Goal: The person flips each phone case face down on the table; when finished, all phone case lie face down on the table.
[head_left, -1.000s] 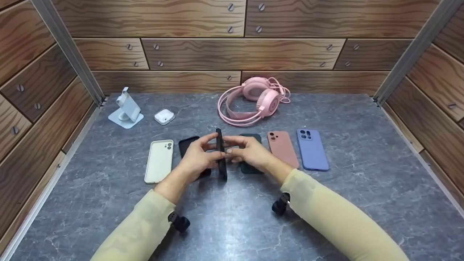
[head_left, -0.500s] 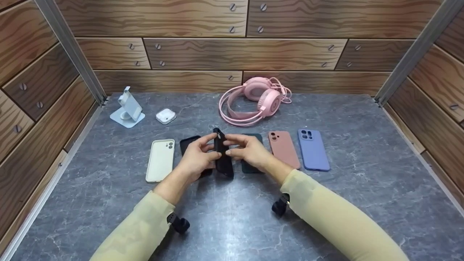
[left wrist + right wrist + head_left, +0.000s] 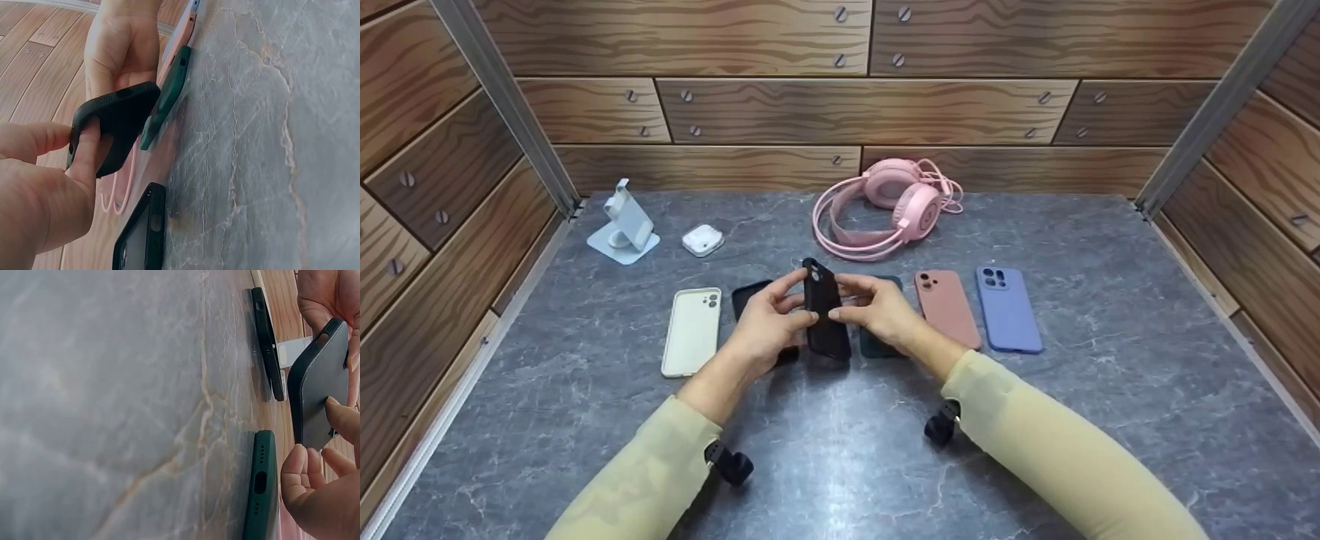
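A black phone case (image 3: 828,330) is held up over the table between both hands, its camera cutout at the top. My left hand (image 3: 765,326) pinches its left edge between thumb and fingers; my right hand (image 3: 881,309) does the same at the right edge. In the right wrist view the thumb lies on the flat back of the case (image 3: 323,377). A second black phone case (image 3: 748,295) lies partly hidden behind the left hand. Under the right hand lies a dark green phone case (image 3: 877,348), partly covered; the left wrist view shows this green case (image 3: 169,95) edge-on.
A cream phone case (image 3: 691,334) lies at left, with a pink phone case (image 3: 946,307) and a blue phone case (image 3: 1009,309) at right. Farther back stand a light blue folding stand (image 3: 626,225), a small white square case (image 3: 703,240) and pink headphones (image 3: 877,214) near the wooden wall.
The held black case has turned from edge-on until its back faces the head camera, and it has risen slightly. Both hands keep their grip; the other things have stayed put.
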Action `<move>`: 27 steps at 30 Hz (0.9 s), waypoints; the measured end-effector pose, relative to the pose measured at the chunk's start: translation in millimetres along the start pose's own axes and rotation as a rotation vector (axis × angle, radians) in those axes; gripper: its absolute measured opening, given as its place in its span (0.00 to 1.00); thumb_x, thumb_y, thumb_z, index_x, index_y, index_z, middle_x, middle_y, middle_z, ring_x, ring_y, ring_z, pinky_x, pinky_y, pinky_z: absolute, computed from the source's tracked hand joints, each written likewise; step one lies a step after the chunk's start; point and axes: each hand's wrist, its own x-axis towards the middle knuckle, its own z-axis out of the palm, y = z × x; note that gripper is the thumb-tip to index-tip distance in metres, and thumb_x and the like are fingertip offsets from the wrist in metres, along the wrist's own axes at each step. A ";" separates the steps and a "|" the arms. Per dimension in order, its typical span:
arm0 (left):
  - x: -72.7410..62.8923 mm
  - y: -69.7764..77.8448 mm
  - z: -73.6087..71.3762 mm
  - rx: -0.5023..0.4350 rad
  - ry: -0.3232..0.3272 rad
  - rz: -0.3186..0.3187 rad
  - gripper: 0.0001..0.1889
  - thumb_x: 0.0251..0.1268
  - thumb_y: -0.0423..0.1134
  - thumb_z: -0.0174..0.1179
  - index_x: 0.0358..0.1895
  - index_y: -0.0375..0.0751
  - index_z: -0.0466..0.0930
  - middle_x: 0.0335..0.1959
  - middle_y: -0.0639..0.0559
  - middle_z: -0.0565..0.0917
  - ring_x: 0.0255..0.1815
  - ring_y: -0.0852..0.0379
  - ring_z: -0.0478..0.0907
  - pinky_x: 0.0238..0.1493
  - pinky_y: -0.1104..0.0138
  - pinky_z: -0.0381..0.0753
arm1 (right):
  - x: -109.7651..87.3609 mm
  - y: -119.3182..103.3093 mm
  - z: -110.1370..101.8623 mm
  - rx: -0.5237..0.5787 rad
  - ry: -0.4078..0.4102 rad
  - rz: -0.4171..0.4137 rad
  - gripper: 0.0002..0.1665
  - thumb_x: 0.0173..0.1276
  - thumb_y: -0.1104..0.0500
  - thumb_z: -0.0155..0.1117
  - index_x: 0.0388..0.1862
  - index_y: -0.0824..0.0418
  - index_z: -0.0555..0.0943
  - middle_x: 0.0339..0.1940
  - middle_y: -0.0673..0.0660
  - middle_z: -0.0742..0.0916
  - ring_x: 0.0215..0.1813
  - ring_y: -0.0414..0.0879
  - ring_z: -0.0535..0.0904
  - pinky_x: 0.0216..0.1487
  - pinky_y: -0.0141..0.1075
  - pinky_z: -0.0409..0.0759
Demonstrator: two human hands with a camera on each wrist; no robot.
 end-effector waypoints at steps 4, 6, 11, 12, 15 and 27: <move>1.9 -1.7 -1.9 -0.009 0.002 0.005 0.43 0.67 0.16 0.57 0.84 0.45 0.62 0.66 0.35 0.82 0.57 0.42 0.85 0.48 0.51 0.89 | 0.5 -0.5 -0.5 -0.006 0.016 0.042 0.40 0.66 0.67 0.77 0.76 0.67 0.75 0.61 0.69 0.84 0.59 0.57 0.83 0.51 0.39 0.86; 3.5 -2.4 -3.0 -0.008 0.005 0.003 0.43 0.67 0.16 0.58 0.84 0.46 0.61 0.65 0.35 0.82 0.56 0.42 0.85 0.47 0.52 0.90 | 1.3 -0.4 -1.0 0.013 0.016 0.058 0.41 0.66 0.67 0.77 0.77 0.68 0.73 0.61 0.69 0.84 0.57 0.56 0.83 0.51 0.40 0.87; 6.7 -2.0 -5.2 0.023 0.020 -0.007 0.41 0.68 0.17 0.59 0.83 0.45 0.64 0.64 0.37 0.83 0.54 0.44 0.86 0.45 0.55 0.90 | 4.2 0.6 -4.7 0.057 0.014 0.052 0.42 0.65 0.72 0.75 0.77 0.73 0.70 0.57 0.70 0.85 0.53 0.53 0.84 0.52 0.39 0.87; 7.4 -2.0 -5.7 0.030 0.022 -0.006 0.41 0.68 0.17 0.59 0.83 0.45 0.64 0.63 0.37 0.83 0.54 0.44 0.86 0.44 0.56 0.90 | 4.8 0.7 -5.6 0.053 0.015 0.046 0.42 0.65 0.73 0.74 0.77 0.73 0.70 0.57 0.71 0.85 0.52 0.53 0.84 0.53 0.38 0.87; 9.3 -1.6 -7.2 0.049 0.024 -0.004 0.39 0.69 0.18 0.59 0.82 0.45 0.65 0.63 0.36 0.83 0.54 0.43 0.86 0.45 0.55 0.90 | 6.9 0.2 -8.0 0.017 0.016 0.033 0.42 0.65 0.73 0.74 0.77 0.74 0.70 0.57 0.71 0.85 0.52 0.53 0.84 0.54 0.37 0.86; 16.0 -5.4 -16.5 0.259 0.039 0.063 0.38 0.67 0.23 0.67 0.80 0.41 0.69 0.57 0.38 0.86 0.45 0.50 0.87 0.37 0.62 0.87 | 9.2 2.3 -13.5 -0.009 0.013 0.004 0.41 0.65 0.72 0.74 0.77 0.72 0.72 0.58 0.70 0.86 0.52 0.51 0.84 0.54 0.32 0.84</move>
